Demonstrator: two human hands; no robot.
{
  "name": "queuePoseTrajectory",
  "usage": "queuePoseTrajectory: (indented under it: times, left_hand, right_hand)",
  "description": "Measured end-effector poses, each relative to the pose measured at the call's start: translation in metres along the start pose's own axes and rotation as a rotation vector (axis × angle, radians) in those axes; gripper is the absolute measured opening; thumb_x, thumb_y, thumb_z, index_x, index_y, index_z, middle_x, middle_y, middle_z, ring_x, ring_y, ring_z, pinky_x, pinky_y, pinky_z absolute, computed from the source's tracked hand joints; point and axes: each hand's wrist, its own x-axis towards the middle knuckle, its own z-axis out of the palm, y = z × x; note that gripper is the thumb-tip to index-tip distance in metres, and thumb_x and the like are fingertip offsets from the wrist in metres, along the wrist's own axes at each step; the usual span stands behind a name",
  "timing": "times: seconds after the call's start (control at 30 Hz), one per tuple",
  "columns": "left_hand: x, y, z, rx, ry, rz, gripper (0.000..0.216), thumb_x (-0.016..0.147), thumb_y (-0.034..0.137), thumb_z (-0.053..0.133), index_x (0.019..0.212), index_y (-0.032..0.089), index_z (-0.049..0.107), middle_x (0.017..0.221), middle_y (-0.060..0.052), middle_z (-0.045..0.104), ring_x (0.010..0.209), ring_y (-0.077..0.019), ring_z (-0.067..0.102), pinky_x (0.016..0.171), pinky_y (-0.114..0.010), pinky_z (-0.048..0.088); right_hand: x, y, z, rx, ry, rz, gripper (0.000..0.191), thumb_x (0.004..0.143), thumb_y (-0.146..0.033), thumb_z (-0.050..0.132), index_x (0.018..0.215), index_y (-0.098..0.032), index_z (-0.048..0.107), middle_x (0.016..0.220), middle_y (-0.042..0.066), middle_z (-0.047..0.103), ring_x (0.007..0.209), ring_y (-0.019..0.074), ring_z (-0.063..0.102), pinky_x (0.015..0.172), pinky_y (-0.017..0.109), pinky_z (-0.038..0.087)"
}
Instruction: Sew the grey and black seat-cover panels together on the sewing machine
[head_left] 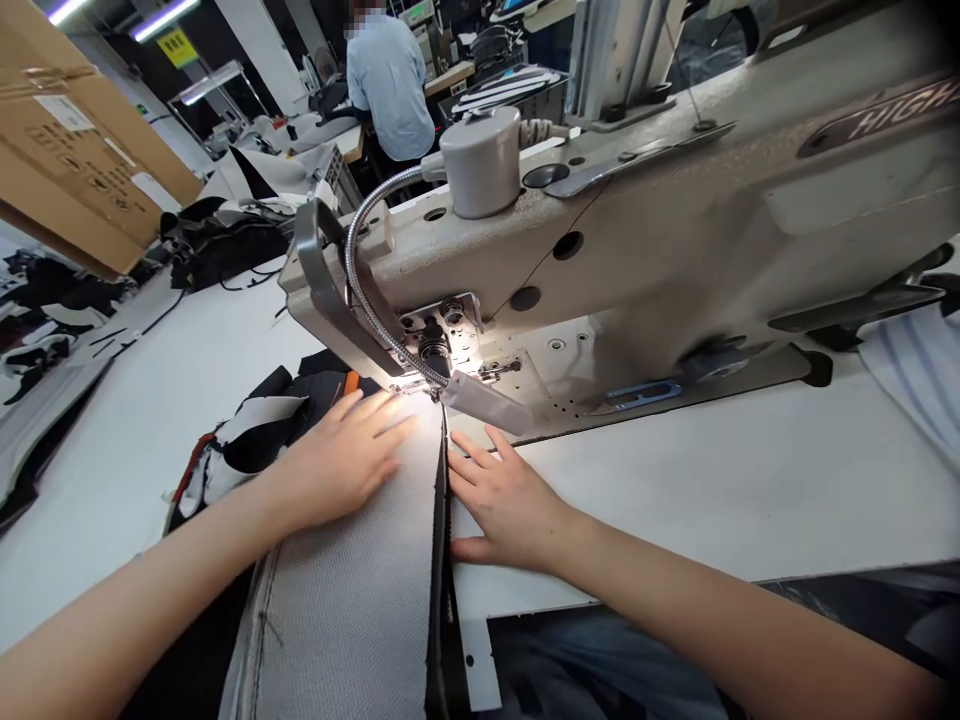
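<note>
A grey textured fabric panel (360, 590) with a black edge strip lies on the white table, running up to the needle of a beige sewing machine (675, 220). My left hand (341, 455) lies flat on the panel, fingers stretched toward the lit needle area (431, 385). My right hand (506, 500) lies flat beside the black edge, fingers spread, fingertips touching the seam line. Neither hand grips anything.
Black, white and orange fabric pieces (255, 430) are heaped left of the panel. Cardboard boxes (67, 130) stand at the far left, with more fabric below. A person in a light blue shirt (390, 85) stands at the back. Striped cloth (922, 370) lies right.
</note>
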Motion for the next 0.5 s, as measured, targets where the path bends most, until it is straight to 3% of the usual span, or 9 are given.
queuePoseTrajectory:
  times: [0.1,0.27,0.37,0.5]
  left_hand:
    - [0.007,-0.018,0.022,-0.011,-0.037,-0.097,0.042,0.093,0.034,0.042,0.133,0.023,0.048,0.138,-0.013,0.043,0.128,-0.0307,0.036,0.105,-0.050,0.031]
    - [0.021,0.014,0.050,-0.003,0.047,-0.432,0.041,0.094,0.037,0.037,0.130,0.024,0.051,0.135,-0.015,0.042,0.107,-0.0330,0.046,0.083,-0.048,0.046]
    - [0.026,0.030,0.054,-0.003,0.104,-0.532,0.039,0.094,0.036,0.037,0.126,0.025,0.055,0.134,-0.015,0.041,0.107,-0.0337,0.045,0.084,-0.050,0.045]
    - [0.028,0.034,0.056,-0.016,0.165,-0.560,0.037,0.094,0.033,0.038,0.126,0.025,0.056,0.135,-0.016,0.040,0.119,-0.0348,0.039,0.091,-0.051,0.042]
  right_hand:
    - [0.001,-0.001,0.002,0.014,0.017,0.011,0.069,0.078,-0.058,0.059,0.127,-0.009,0.052,0.138,0.016,0.045,0.136,0.0318,0.026,0.110,0.055,0.018]
    - [0.005,-0.003,0.010,0.011,0.054,0.040,0.067,0.076,-0.052,0.062,0.126,-0.009,0.052,0.136,0.017,0.047,0.136,0.0323,0.025,0.108,0.058,0.019]
    - [0.006,-0.002,0.011,0.013,0.072,0.032,0.066,0.077,-0.052,0.062,0.125,-0.008,0.053,0.136,0.017,0.047,0.136,0.0323,0.026,0.108,0.058,0.020]
    - [0.004,-0.001,0.013,0.028,0.126,0.031,0.065,0.074,-0.050,0.066,0.122,-0.008,0.054,0.131,0.017,0.051,0.134,0.0340,0.027,0.108,0.056,0.021]
